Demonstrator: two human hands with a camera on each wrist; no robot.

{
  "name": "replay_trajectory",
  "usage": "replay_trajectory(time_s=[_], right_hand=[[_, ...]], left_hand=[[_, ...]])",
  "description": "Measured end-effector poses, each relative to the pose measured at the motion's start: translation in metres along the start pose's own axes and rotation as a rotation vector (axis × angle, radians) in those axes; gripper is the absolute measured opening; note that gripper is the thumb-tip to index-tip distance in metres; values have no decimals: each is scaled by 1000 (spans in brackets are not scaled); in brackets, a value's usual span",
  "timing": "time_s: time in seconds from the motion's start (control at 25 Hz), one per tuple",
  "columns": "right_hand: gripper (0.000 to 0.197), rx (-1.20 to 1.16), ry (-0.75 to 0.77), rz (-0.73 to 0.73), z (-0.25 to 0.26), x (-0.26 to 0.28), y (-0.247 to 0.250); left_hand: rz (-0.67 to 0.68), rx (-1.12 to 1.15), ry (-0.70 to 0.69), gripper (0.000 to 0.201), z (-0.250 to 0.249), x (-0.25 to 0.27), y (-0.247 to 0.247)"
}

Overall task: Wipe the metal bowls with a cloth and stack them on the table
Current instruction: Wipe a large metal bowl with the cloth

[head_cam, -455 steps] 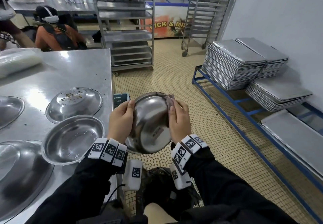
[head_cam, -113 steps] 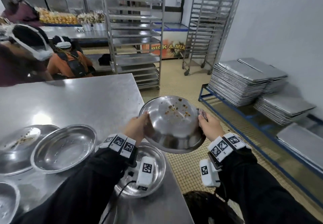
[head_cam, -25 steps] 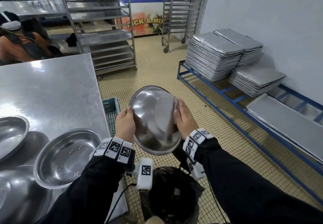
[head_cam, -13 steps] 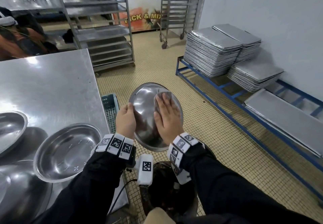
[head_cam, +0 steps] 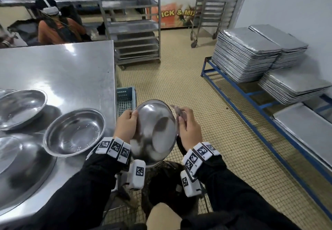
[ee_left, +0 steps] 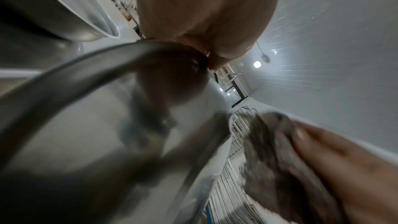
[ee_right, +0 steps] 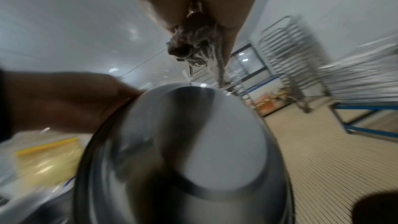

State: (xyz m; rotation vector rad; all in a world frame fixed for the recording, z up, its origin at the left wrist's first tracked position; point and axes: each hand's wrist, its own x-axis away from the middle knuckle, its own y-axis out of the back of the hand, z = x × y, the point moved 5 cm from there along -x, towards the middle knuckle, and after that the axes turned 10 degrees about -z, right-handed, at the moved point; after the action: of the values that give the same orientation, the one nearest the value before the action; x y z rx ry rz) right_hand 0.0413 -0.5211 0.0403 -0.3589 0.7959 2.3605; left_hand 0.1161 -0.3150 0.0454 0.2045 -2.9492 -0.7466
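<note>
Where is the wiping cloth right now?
In the head view the cloth is bunched in the right hand, just right of the rim of the tilted bowl that the left hand holds.

Held bowl [head_cam: 156, 131] glossy smooth metal; cloth [ee_left: 277, 163] rough, frayed weave; table [head_cam: 59, 68] brushed steel.

Left hand [ee_left: 204, 11] pinches rim of tilted metal bowl [ee_left: 96, 134]; right hand [ee_left: 349, 168] holds cloth [ee_left: 269, 151] beside it.
</note>
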Motion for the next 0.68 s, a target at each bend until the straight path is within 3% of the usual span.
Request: replay_trajectory(time_s=[0.12, 0.24, 0.32, 0.44, 0.52, 0.6, 0.68], right_hand=[[35, -82, 299, 176, 22, 10, -32], [48, 29, 442, 327, 21, 10, -59], [48, 47, 368, 313, 13, 1, -63], [41, 32, 38, 331, -26, -13, -59], [36, 78, -58, 375, -46, -10, -51], [32, -24, 18, 297, -41, 2, -40], [32, -173, 227, 265, -12, 24, -37]], left_hand=[[-26, -13, -28, 23, 0, 13, -10], [-54, -15, -62, 25, 3, 26, -19], [-71, -28, -87, 27, 2, 37, -21], [-150, -73, -101, 27, 6, 50, -16], [-193, -125, -86, 27, 15, 55, -11], [-209, -111, -47, 27, 25, 55, -7], [-211, -73, -23, 25, 27, 57, -7]])
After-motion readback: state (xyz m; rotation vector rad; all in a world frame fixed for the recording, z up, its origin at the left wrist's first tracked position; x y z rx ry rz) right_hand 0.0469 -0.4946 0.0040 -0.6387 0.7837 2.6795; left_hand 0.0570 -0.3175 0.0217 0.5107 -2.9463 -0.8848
